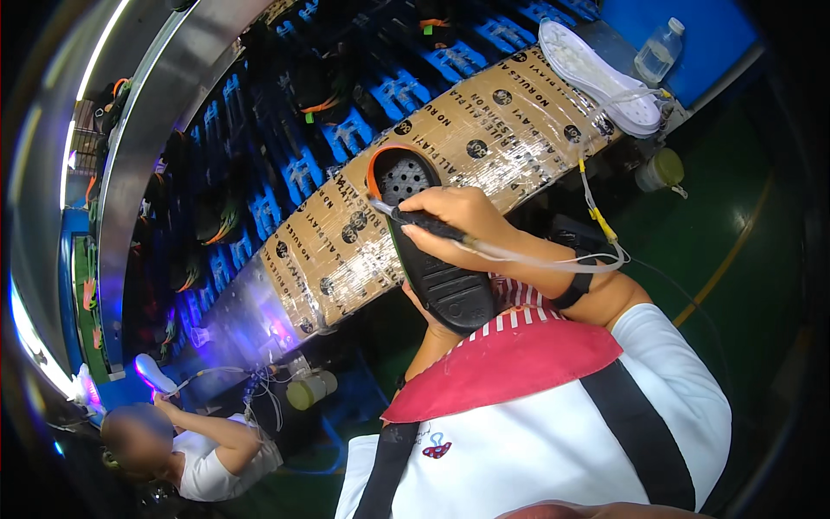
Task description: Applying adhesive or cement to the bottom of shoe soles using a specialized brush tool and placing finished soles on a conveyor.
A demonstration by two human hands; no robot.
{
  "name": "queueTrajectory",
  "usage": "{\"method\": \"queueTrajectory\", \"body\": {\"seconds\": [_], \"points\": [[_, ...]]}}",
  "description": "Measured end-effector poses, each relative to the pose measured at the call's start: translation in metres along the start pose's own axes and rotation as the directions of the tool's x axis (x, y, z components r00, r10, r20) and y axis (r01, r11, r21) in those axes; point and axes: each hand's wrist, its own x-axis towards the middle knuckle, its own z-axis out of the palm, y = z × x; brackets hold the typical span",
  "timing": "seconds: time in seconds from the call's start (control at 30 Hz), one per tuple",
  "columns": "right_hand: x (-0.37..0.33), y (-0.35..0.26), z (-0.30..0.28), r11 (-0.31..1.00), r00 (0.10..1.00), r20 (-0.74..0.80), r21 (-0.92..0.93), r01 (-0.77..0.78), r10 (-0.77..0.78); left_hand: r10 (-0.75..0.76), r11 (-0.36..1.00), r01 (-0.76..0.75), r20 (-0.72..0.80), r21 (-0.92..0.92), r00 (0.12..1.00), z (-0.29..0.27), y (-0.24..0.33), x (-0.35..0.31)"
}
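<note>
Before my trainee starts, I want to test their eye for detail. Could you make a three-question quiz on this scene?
1. Multiple choice: what colour is the central sole?
A) white
B) black
C) blue
2. True or false: the clear bottle is near a white sole.
3. Open: which hand holds the black-handled tool?

Key: 1. B. 2. True. 3. The right hand; the left hand supports the central sole.

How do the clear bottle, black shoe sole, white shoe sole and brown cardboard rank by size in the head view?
1. Brown cardboard
2. Black shoe sole
3. White shoe sole, though it lies farther from the camera
4. Clear bottle
</note>
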Motion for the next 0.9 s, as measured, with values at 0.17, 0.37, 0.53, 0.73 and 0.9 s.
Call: {"method": "queueTrajectory", "body": {"seconds": [0.17, 0.37, 0.53, 0.73, 0.9], "points": [[0.004, -0.009, -0.012, 0.996, 0.987, -0.129, 0.033, -0.087, 0.091, 0.018, 1.000, -0.018, -0.030, -0.006, 0.999, -0.006, 0.001, 0.001], [-0.004, -0.003, 0.000, 0.976, 0.998, 0.052, -0.218, 0.031, -0.020, 0.055, 0.998, -0.055, -0.071, 0.009, 0.996, -0.008, 0.000, 0.004], [-0.004, -0.013, -0.007, 0.996, 0.993, 0.093, 0.052, 0.071, -0.076, 0.092, 0.996, -0.091, -0.107, 0.019, 0.990, -0.011, 0.002, 0.006], [0.002, -0.013, -0.018, 0.985, 0.999, -0.050, -0.173, -0.016, 0.008, 0.094, 0.995, -0.095, -0.123, -0.003, 0.988, -0.014, 0.002, 0.007], [-0.006, -0.009, 0.004, 0.940, 0.995, 0.105, -0.337, 0.041, -0.006, 0.200, 0.978, -0.181, -0.222, 0.103, 0.954, 0.000, -0.006, 0.011]]}}
